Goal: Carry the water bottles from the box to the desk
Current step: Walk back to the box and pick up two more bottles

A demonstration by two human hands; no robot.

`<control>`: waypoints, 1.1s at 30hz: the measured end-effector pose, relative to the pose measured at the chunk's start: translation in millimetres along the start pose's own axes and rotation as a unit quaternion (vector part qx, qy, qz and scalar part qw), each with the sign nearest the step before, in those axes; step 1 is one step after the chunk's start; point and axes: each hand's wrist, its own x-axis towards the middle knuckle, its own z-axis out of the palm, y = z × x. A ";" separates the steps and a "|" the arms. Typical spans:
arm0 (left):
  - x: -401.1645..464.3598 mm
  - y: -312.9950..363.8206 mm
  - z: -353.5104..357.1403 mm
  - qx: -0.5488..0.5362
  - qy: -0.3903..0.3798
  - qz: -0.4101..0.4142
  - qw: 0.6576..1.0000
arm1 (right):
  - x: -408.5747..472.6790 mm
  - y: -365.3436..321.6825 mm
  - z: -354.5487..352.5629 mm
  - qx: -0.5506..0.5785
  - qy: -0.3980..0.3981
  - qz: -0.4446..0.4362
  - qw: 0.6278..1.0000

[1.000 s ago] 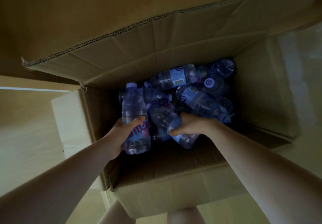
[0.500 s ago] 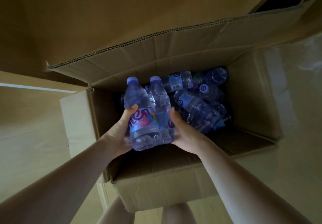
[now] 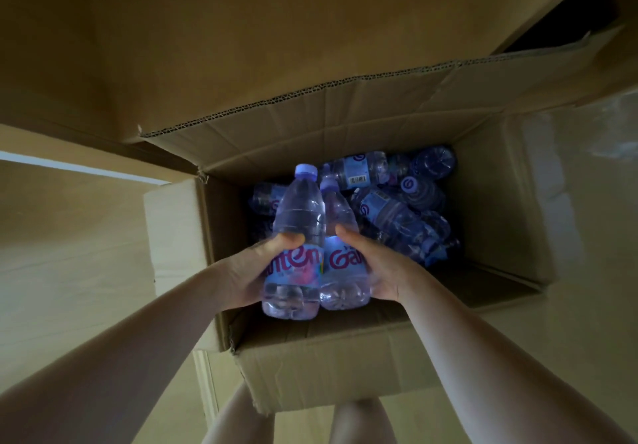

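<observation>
An open cardboard box (image 3: 321, 357) stands on the floor below me. Several clear water bottles with blue labels (image 3: 393, 215) lie jumbled on its bottom. My left hand (image 3: 252, 267) grips one upright bottle (image 3: 300, 222) with a pale purple cap, thumb across its front. My right hand (image 3: 376, 271) grips a second upright bottle (image 3: 340, 271) pressed against the first. Both bottles are lifted above the pile, near the box's front wall. No desk shows in the view.
The box's flaps stand open: a big back flap (image 3: 345, 108), a left flap (image 3: 172, 257) and a right flap (image 3: 587, 184). Pale floor (image 3: 69, 236) surrounds the box. My legs (image 3: 241, 419) show under the box's front edge.
Both hands took a bottle from the pile, turned them upright, and lifted them side by side toward me. The view has drawn back a little from the box.
</observation>
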 end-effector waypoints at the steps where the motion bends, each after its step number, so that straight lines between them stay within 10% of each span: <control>1: -2.3 -0.8 2.8 0.011 -0.004 0.007 1.000 | -2.7 2.2 0.8 -0.003 0.006 0.006 1.000; 11: -54.1 -18.5 43.6 0.027 0.113 0.046 0.992 | -68.9 5.3 36.4 -0.148 0.124 -0.109 0.975; 19: -140.4 -23.6 81.5 0.124 0.287 0.137 0.940 | -153.0 -9.5 101.0 -0.359 0.264 -0.178 0.877; 33: -359.0 -60.9 66.3 -0.031 0.427 0.292 0.855 | -250.1 26.0 314.5 -0.558 0.235 -0.298 0.738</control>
